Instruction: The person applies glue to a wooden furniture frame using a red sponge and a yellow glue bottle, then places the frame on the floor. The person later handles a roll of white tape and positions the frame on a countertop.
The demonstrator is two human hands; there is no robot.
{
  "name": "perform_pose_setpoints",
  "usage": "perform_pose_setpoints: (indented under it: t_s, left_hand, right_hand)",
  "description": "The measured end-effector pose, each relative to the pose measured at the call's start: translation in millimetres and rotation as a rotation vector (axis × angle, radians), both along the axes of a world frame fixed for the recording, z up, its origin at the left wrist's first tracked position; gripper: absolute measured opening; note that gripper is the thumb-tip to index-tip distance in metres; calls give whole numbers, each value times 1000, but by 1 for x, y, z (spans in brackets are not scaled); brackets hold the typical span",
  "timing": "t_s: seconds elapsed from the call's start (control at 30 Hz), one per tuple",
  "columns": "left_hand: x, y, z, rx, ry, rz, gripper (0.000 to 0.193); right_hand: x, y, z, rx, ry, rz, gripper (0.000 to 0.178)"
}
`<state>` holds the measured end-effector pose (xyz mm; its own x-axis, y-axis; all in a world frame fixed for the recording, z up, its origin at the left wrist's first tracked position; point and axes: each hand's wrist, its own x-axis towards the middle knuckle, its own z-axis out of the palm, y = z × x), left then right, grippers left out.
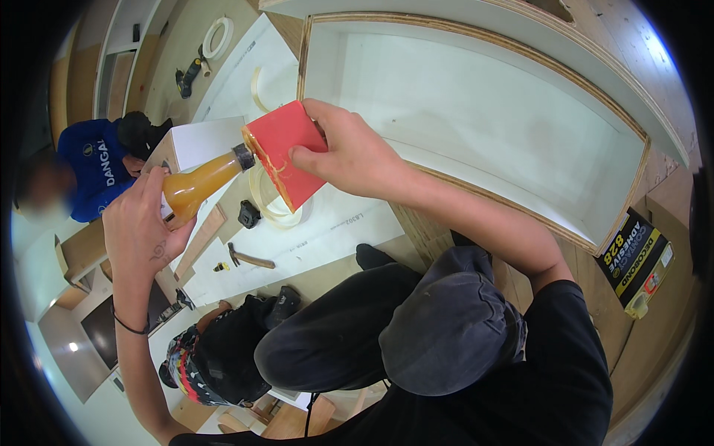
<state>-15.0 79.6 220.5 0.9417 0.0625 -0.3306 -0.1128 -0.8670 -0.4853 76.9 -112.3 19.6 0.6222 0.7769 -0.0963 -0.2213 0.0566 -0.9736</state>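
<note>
The left hand [147, 214] is closed around the amber bottle [199, 184]; to its right, the right hand [348, 151] pinches the red piece [277, 135] beside the bottle's tip. Applying glue seems in hand; next calls for steady aim.

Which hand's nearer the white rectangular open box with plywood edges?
Right. The right hand, gripping a red flat-sided piece, overlaps the white box's left end in view; the left hand, holding an amber bottle with black tip, is farther left.

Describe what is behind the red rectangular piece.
A pale coiled strip on a white sheet shows around its lower corner; the red piece and right hand cover whatever else is there.
</note>
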Motion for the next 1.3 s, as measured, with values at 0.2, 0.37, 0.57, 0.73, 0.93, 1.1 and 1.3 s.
perform_pose_setpoints:
  t_s: [0.2,0.37,0.57,0.73,0.93,1.1,1.3]
  left_hand:
    - [-6,1,2,19,13,-4,49]
    - [-11,1,2,15,22,-19,49]
    - [-11,-6,0,-8,13,-31,49]
    - [-14,-9,2,2,48,-11,51]
    - [-18,-12,0,19,63,-34,52]
    - [-21,-13,1,10,65,-44,54]
    - [-22,-20,1,11,71,-43,55]
  right_hand:
    - [2,0,3,13,-3,-11,29]
    - [2,2,4,11,-6,-21,30]
    - [4,2,2,-8,-19,-18,30]
    - [3,3,2,31,22,-56,30]
    - [4,3,1,28,32,-68,31]
    - [8,-1,5,-9,44,6,31]
    - [8,1,-2,66,62,-89,31]
